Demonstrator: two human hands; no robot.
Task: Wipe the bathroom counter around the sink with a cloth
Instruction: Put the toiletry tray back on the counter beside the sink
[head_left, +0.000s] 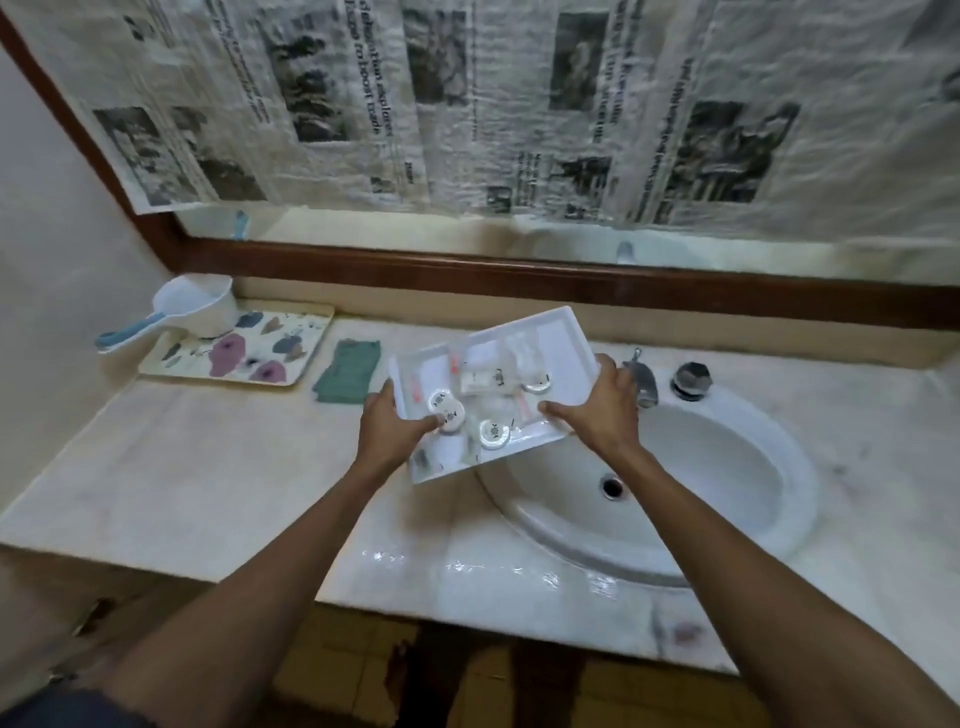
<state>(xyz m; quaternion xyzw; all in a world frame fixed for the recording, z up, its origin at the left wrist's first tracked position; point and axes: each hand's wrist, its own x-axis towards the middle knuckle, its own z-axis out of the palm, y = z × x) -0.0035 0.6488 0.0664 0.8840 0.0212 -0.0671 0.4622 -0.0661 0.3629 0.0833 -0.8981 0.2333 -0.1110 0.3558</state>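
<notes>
both forearms are seen reaching forward from the bottom of the view over the front edge of the pale marble counter; a white tray of small toiletry items is held between the two hands, tilted, above the counter at the left rim of the sink; the left hand is clamped on the tray's near left edge, thumb laid over the rim beside a round white disc; the right hand is closed on the tray's right edge, just in front of the faucet; the cloth, green and folded, lies untouched on the counter near the back, between the patterned tray and the white tray; a white dipper with a blue handle is seen resting on the patterned tray; wet glare is visible on the counter in front of the sink; the step in hand is judged to be clearing, not wiping: the white tray is being lifted out of the way so that the surface beneath can be reached; wiping is judged not yet begun; next, the tray must be kept level enough that the loose items are not spilled, set down somewhere off the area to be cleaned, and released; then the cloth must be taken up and drawn around the sink rim
</notes>
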